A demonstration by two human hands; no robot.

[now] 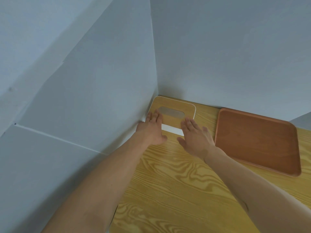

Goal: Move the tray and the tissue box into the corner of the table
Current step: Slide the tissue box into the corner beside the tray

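2 bare forearms enter from the bottom of the frame, 1 from the lower left and 1 from the lower right, narrowing toward the centre. No sleeve, watch, bracelet or ring shows on either. The left hand (152, 127) is slim with long fingers, its thumb the lowest digit in the picture. The right hand (196, 137) looks broader, with 4 fingers and a thumb visible and its knuckles softly blurred.
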